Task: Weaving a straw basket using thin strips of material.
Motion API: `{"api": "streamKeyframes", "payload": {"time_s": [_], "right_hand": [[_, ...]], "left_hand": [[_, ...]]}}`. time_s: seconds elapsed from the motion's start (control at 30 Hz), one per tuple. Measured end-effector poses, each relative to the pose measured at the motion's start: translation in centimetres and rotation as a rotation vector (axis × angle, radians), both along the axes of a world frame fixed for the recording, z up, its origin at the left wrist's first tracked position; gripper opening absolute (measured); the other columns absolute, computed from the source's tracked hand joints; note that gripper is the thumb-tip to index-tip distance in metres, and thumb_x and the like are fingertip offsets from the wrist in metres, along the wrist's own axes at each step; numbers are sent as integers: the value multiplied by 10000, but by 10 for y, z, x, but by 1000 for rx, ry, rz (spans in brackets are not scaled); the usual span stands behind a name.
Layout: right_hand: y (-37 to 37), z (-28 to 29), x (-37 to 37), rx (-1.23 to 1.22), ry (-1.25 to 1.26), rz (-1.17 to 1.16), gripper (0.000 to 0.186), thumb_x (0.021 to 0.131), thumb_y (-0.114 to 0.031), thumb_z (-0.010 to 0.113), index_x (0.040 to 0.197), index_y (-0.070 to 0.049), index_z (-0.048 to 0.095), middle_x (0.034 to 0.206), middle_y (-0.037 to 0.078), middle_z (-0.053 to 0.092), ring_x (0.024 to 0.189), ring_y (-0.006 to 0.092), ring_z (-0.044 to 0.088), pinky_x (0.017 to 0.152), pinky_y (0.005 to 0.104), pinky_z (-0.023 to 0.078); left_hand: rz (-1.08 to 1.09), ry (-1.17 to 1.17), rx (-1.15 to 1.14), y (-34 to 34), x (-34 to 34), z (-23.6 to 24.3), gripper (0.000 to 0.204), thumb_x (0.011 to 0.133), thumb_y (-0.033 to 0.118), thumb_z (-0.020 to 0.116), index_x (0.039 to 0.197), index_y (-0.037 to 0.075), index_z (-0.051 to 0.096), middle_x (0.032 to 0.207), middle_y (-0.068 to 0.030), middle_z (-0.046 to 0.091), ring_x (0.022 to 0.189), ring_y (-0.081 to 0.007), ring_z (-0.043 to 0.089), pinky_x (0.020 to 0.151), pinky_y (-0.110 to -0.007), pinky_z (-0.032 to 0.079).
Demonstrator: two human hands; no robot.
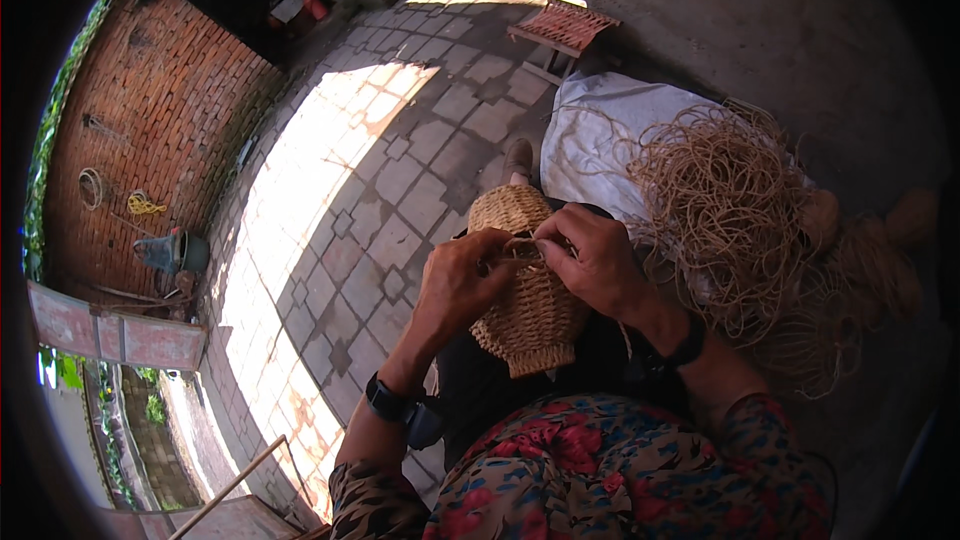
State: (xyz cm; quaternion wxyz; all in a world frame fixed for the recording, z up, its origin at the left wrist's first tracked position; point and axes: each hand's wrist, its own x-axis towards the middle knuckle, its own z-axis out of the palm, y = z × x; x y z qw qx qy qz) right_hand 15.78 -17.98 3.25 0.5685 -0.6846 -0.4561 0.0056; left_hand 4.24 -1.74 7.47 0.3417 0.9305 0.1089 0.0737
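A straw-coloured woven piece [525, 325], shaped like a small basket, rests on my lap over dark cloth. My left hand [465, 275] is closed at its upper left, fingers curled on a strand at the weave's middle. My right hand [580, 250] pinches a thin cord [523, 245] at the upper right of the piece, just beside my left fingertips. A loose cord end hangs below my right hand. Part of the weave is hidden behind both hands.
A white sheet [585, 130] at right carries a tangled heap of cord [715, 200], with darker coils and a wire frame beside it. A low slatted stand [565, 28] stands beyond. My shoe [518, 158] rests on paving. A brick wall [150, 80] and pole [230, 485] are at left.
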Motion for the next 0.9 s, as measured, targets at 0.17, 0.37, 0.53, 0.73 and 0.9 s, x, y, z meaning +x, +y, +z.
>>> {"api": "streamKeyframes", "payload": {"time_s": [0.17,0.37,0.53,0.73,0.9], "right_hand": [[1,5,1,-29,39,-12,85,818,-23,653,896,-20,620,797,112,608,699,254,628,635,341,492],[8,6,-1,121,-99,-145,151,770,-87,720,865,-63,605,788,98,605,696,291,637,606,371,500],[12,-9,-12,-56,4,48,176,760,-126,726,859,-52,600,775,97,595,697,302,632,617,382,500],[8,-9,-6,70,335,139,115,848,-93,668,857,3,604,754,79,632,660,135,596,637,293,481],[9,-11,1,251,765,204,97,877,-87,636,889,-6,583,792,7,604,718,44,557,648,228,471]], "left_hand": [[-27,4,28,-3,2,7,319,774,67,677,1082,15,612,782,-129,669,706,-231,667,671,-334,517],[-25,-154,190,-4,-2,11,278,781,14,653,1049,54,590,811,-80,627,674,-191,644,604,-303,513],[87,-403,168,-12,-2,6,266,769,30,683,1020,60,600,778,-67,597,639,-176,614,576,-296,494],[226,-140,354,-14,-3,-7,154,767,137,716,857,36,643,749,-64,587,641,-177,612,546,-304,448],[195,-176,-41,-11,1,-21,202,800,182,716,883,5,669,769,-59,635,695,-137,629,626,-276,480]]}}
